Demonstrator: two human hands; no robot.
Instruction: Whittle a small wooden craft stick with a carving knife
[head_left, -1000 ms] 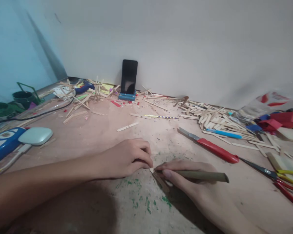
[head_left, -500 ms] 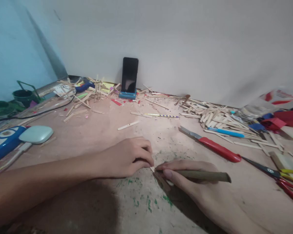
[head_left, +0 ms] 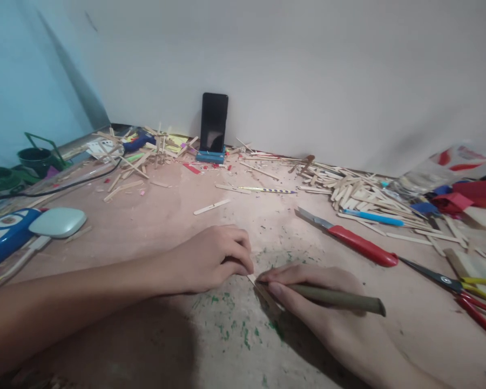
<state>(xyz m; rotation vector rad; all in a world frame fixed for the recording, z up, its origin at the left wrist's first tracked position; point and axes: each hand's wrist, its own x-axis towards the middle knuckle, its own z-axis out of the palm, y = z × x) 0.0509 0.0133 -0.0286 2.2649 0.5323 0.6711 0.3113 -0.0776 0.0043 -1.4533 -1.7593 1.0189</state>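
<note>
My left hand rests curled on the wooden board, its fingertips pinching one end of a small wooden stick flat against the surface. My right hand lies just right of it, closed round an olive-green tool handle whose working end meets the stick where my fingertips touch. The tool's tip is hidden by my fingers. Green paint flecks mark the board under both hands.
A red-handled knife lies right of my hands, with red and yellow scissors beyond. A heap of wooden sticks and a blue pen sit behind. A black phone stands at the wall. A pale green case lies left.
Both hands have stayed on the stick; the tool handle has tipped slightly lower at its right end. The view has shifted a little.
</note>
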